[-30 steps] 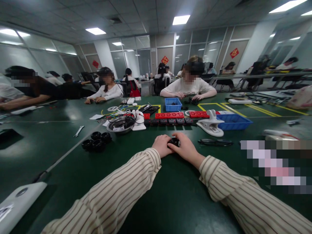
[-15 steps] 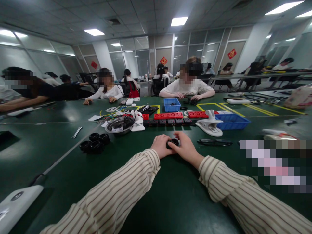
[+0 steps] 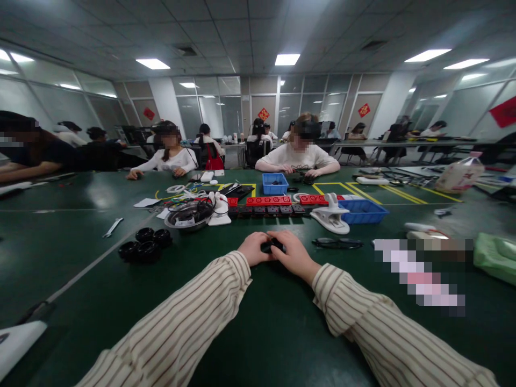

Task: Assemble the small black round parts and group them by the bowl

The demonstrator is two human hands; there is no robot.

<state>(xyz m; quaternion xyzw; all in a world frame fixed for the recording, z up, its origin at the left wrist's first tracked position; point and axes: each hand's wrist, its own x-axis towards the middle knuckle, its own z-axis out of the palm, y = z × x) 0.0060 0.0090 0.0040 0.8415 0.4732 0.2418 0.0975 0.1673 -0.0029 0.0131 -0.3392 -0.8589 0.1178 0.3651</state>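
My left hand (image 3: 253,250) is closed around the left side of a small black round part (image 3: 276,245) at the middle of the table. From the other side, my right hand (image 3: 293,255) grips the same part, its fingers curled over the top. Most of the part is covered by my fingers, so its exact kind does not show. A cluster of several shiny black round parts (image 3: 148,250) rests to the left of my hands. Dark-framed glasses (image 3: 337,243) lie to the right.
Beyond my hands stand a red socket strip (image 3: 268,201), a white clamp (image 3: 332,219), a blue tray (image 3: 365,214) and a metal bowl (image 3: 171,222) with cables. A wrench (image 3: 113,228) lies left. Across the table, a person (image 3: 298,156) handles something dark.
The view has shifted, so the table's things appear further left. My fingers now cover more of the black part, and the hands' upper fingers have come together over it.
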